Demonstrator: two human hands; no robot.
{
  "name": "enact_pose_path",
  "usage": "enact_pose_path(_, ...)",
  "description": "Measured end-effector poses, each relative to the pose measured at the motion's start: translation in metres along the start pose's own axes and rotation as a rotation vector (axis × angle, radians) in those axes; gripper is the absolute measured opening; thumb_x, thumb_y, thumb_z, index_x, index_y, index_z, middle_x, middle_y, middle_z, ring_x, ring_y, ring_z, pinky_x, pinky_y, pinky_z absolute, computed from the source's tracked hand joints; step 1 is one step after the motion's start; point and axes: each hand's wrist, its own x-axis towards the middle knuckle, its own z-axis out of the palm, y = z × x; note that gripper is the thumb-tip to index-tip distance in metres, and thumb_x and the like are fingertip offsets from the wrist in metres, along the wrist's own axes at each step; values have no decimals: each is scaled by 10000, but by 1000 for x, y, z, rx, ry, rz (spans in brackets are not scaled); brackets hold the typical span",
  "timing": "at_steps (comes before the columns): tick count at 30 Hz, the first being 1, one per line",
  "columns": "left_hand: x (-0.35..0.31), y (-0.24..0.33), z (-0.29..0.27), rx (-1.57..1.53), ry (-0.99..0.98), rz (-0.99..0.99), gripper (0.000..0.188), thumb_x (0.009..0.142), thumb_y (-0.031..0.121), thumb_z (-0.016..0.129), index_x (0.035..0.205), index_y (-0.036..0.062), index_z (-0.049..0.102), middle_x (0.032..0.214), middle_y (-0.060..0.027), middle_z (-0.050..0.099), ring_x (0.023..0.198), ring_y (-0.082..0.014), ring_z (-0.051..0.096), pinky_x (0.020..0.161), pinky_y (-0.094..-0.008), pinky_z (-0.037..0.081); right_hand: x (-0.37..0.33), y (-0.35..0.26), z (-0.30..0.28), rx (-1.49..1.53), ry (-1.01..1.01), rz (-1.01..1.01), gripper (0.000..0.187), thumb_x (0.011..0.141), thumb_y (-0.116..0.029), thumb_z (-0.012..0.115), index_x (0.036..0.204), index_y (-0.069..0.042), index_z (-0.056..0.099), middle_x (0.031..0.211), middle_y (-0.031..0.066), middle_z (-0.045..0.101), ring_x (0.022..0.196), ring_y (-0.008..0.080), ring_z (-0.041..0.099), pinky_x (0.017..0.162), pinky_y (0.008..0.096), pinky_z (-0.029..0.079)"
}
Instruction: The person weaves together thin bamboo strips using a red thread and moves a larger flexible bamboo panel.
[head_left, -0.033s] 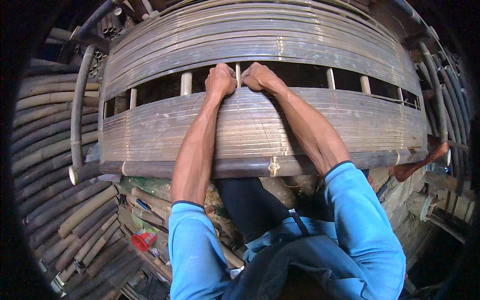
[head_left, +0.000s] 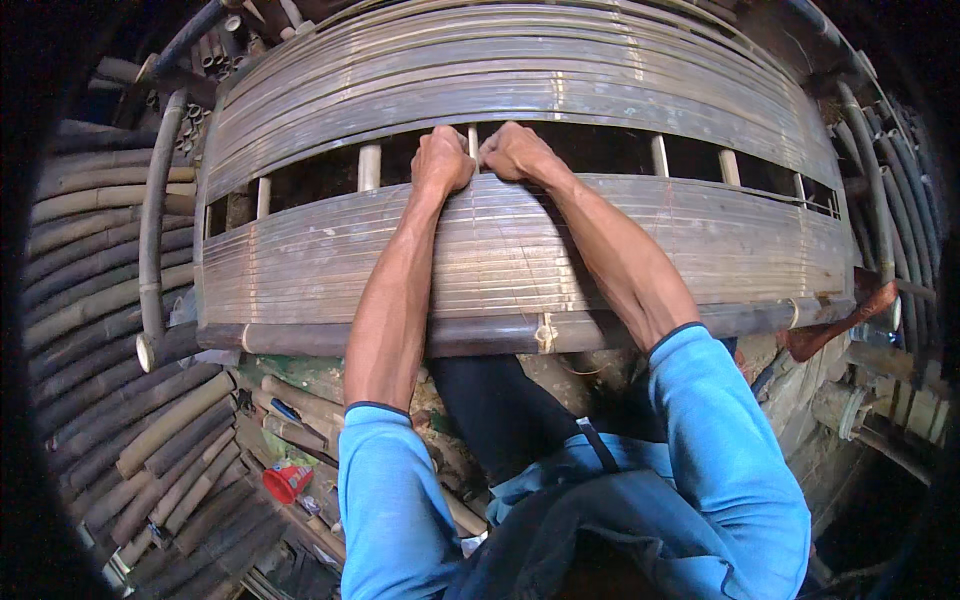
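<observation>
A bamboo bench-like frame spreads before me, its top made of thin split-bamboo slats. The far slats (head_left: 430, 88) and the near slats (head_left: 620, 235) are parted by a long dark gap. Pale crosspieces (head_left: 370, 167) span it. My left hand (head_left: 442, 158) is closed in a fist just left of a narrow middle crosspiece (head_left: 473, 142). On its other side, my right hand (head_left: 517, 152) is closed too, fingers bent down at the gap. Whatever the fingers pinch is hidden. A fine dark strand (head_left: 522, 275) runs over the near slats below the hands.
A thick dark bamboo pole (head_left: 480, 334) edges the frame nearest me, with a pale binding (head_left: 545, 333) around it. Bamboo posts (head_left: 160, 220) rise at the sides. Many bamboo poles (head_left: 110, 250) are stacked at left. A red cup (head_left: 287, 482) lies at lower left.
</observation>
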Motion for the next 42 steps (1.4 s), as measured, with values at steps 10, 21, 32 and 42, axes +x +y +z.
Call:
enact_pose_path(10,-39,-40,-74,-1338,-377,74,620,897,8,517,1505,12,391,1314,-213,630,632,-76,584,448,-198,415,-71,-30,-62,440,-44,-337,257,910,-270,684,1010,-49,767,924,99,765,859,184,692,840,337,534)
enact_pose_path(21,-95,-6,-45,-395,250,441,594,824,-31,698,1393,-31,524,940,-239,740,655,-254,713,638,-345,582,-101,-51,-73,21,-63,-585,306,897,-281,660,1051,-32,748,945,221,723,862,369,702,802,433,537)
enact_pose_path(32,-216,-102,-108,-478,-20,-32,268,986,153,588,868,-71,673,1034,-185,675,1046,-284,639,906,-417,468,-78,43,-70,-12,-88,-185,616,908,-605,607,756,-29,762,579,99,603,585,256,580,620,428,469)
enact_pose_path(42,-261,-53,-107,-1589,93,335,431,1085,283,429,700,90,408,685,-96,498,616,-168,425,807,-351,385,-94,14,-63,-138,-5,-102,615,902,-621,597,805,-40,774,681,189,691,732,370,710,719,477,535)
